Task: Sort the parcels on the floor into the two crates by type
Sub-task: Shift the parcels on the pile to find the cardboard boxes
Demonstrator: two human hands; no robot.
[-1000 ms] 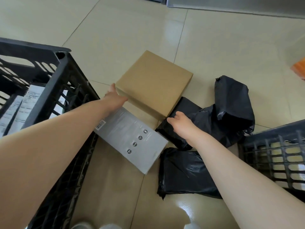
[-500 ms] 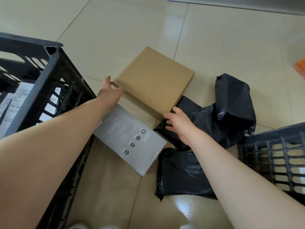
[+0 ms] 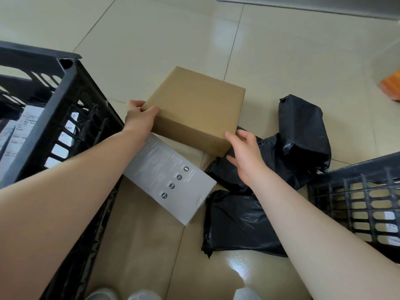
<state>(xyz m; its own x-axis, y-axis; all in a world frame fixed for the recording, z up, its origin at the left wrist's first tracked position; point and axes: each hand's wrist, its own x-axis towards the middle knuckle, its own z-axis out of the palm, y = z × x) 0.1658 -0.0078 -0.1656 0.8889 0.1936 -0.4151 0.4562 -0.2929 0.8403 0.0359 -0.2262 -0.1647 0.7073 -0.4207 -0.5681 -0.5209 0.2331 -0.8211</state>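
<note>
A brown cardboard box (image 3: pixel 194 107) is tilted up off the tiled floor. My left hand (image 3: pixel 138 116) grips its left corner, thumb on top. My right hand (image 3: pixel 244 152) holds its near right corner, fingers curled against the side. Under the box's near edge lies a flat grey box (image 3: pixel 171 180) with round icons. Black plastic mailer bags lie to the right: a bulky one (image 3: pixel 303 126), a crumpled one (image 3: pixel 279 167), and a flat one (image 3: pixel 238 224) nearer me. A black crate (image 3: pixel 54 109) stands at left with white labelled parcels inside. A second black crate (image 3: pixel 357 191) is at right.
A flat brown sheet (image 3: pixel 138 245) lies on the floor under the grey box. An orange object (image 3: pixel 391 85) shows at the right edge. A grey baseboard (image 3: pixel 313 5) runs along the top. Shoe tips (image 3: pixel 101 294) appear at the bottom edge.
Both hands have closed in on the brown box: the left took its left corner, the right moved off the black bag to its near right corner. The box's near side has lifted.
</note>
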